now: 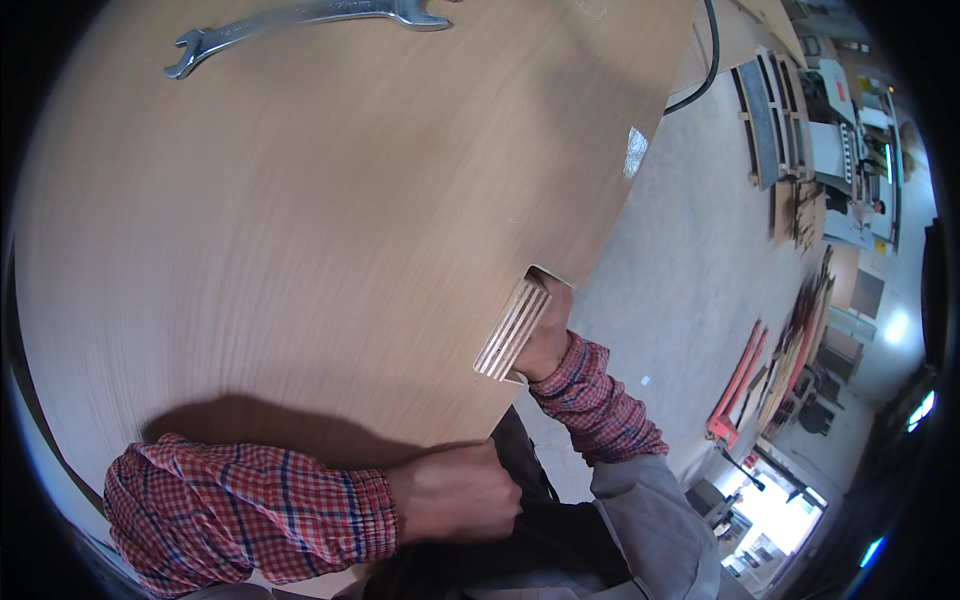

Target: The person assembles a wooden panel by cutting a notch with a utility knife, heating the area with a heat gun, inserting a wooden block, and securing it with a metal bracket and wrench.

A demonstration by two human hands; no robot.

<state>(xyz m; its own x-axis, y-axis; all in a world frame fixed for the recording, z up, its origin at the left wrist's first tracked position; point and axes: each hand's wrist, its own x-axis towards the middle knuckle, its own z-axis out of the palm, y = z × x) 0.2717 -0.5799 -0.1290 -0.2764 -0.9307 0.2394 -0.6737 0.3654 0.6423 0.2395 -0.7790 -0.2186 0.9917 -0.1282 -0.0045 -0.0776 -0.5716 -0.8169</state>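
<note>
A large wood-faced board (315, 225) fills most of the view in front of me. A notch in its right edge shows striped plywood layers (514, 330). My right hand (547, 326) is at this notch, partly behind the layered wood, with its fingers hidden. My left hand (465, 495) is curled at the board's near edge, knuckles outward; its fingertips and anything in them are hidden. Both arms wear red and blue checked sleeves. A steel open-ended wrench (300, 19) lies on the board at the top left, away from both hands.
A shiny patch (635, 152) marks the board near its right edge. A black cable (712, 67) hangs past that edge. Beyond the concrete floor (675, 247) are stacked boards (757, 124), a red metal frame (739, 382), machinery and a distant person (874, 210).
</note>
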